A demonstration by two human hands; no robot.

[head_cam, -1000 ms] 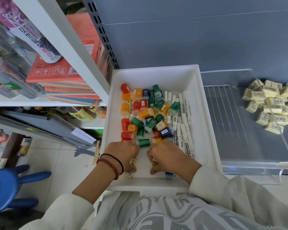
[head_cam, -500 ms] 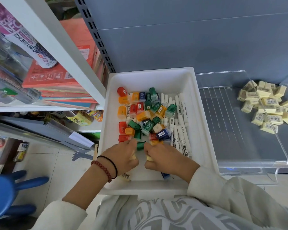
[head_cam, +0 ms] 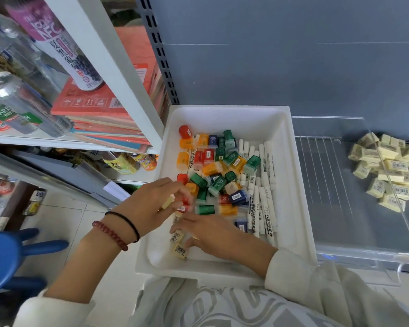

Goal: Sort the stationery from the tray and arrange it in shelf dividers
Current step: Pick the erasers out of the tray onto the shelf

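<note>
pale yellow eraser (head_cam: 168, 202) in left hand (head_cam: 149, 205) grip, right hand (head_cam: 214, 234) over barcoded erasers (head_cam: 180, 250), grip unclear

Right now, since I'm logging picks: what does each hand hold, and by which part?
The left hand pinches a yellow eraser by one end; the right hand rests on erasers, grip unclear.

In the tray (head_cam: 293, 175), markers (head_cam: 262, 201) lie at 3 o'clock of the sharpeners (head_cam: 219, 166); erasers (head_cam: 387, 166) in the divider (head_cam: 335, 197) at the tray's 3 o'clock, books (head_cam: 99, 114) at 10.
</note>
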